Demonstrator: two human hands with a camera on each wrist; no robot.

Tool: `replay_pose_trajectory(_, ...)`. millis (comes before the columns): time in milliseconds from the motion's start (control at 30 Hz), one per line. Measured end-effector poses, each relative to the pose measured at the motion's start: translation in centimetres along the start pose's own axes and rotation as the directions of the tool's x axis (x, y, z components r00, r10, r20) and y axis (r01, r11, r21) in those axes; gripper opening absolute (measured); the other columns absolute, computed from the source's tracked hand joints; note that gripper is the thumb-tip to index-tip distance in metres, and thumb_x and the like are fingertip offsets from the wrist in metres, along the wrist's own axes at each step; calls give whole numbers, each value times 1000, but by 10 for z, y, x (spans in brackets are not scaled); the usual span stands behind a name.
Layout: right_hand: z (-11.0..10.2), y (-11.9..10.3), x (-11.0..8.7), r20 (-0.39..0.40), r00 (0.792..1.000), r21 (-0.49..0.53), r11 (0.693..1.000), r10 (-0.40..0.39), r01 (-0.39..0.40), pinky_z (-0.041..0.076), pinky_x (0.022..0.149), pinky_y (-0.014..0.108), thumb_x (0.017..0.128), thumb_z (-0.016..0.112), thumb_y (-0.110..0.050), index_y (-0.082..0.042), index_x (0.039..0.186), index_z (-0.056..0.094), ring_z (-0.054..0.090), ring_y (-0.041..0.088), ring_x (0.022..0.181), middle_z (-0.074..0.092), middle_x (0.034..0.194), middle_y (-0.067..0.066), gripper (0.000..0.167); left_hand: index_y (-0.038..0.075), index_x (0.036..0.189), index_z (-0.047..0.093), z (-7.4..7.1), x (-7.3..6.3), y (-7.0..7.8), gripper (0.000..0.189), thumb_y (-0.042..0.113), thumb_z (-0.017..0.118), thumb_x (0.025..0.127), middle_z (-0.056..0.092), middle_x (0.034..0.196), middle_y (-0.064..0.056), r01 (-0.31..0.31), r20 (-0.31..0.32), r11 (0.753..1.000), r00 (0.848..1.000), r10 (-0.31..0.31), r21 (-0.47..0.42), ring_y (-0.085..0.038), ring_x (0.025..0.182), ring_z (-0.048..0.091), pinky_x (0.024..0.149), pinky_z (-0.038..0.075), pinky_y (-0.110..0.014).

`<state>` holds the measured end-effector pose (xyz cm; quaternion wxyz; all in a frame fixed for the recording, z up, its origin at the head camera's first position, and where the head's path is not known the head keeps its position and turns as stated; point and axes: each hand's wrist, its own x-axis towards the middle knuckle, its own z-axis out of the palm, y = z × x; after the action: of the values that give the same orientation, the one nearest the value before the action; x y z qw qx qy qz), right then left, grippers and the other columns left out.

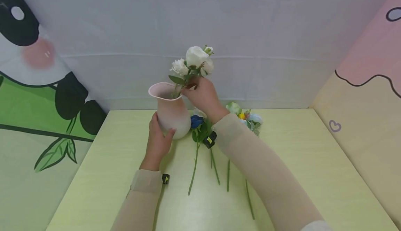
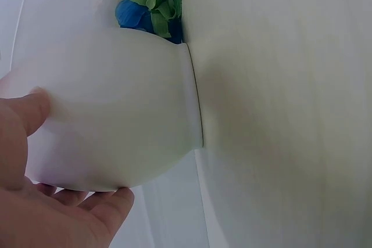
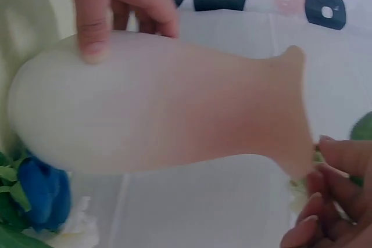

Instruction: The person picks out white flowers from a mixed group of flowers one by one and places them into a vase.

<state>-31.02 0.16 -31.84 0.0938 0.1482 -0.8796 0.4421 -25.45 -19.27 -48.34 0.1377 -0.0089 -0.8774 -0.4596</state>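
A white vase with a pinkish flared mouth (image 1: 170, 114) stands at the back of the table. My left hand (image 1: 158, 140) grips its lower body, thumb on the near side and fingers round the far side, as the left wrist view shows. My right hand (image 1: 203, 97) pinches the stem of a white flower spray (image 1: 195, 56) right at the vase's rim. Its stem ends reach into the mouth, and its blooms stand above the hand. In the right wrist view, the right fingertips (image 3: 328, 187) are close against the rim; the vase wall hides the stem's lower part.
Beside the vase lies a blue rose (image 1: 196, 121), its stem toward me. Further right, partly under the right forearm, are a pale green bloom (image 1: 233, 107) and a light blue bloom (image 1: 255, 118) with several green stems. A white cloth backdrop (image 1: 216, 25) rises behind the table (image 1: 297, 161).
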Motion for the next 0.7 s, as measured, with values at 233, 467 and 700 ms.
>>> replay_pose_trajectory(233,-14,-9,4,86,995,-102,994,47,-38,54,79,33,91,81,-36,-15,100,79,65,13,89,72,96,-5,22,11,165,8,-2,0,1,92,23,71,99,23,164,-22,-6,-8,1000,1000,6,5,-40,148,29,118,27,-59)
replay_pose_trajectory(467,-13,-4,-2,107,994,-90,996,34,-24,54,78,31,90,82,-35,-19,93,79,65,10,85,71,91,-9,17,10,165,8,-3,0,1,91,23,71,99,23,163,-22,-2,-7,1000,1000,2,0,-41,147,30,117,28,-60)
replay_pose_trajectory(700,-14,1,-10,95,994,-11,998,59,-58,54,78,35,92,80,-33,-18,91,73,63,14,84,68,92,-5,17,9,165,9,-3,-1,0,91,22,71,99,24,163,-22,-7,-11,1000,1000,7,-7,-41,147,30,117,28,-60)
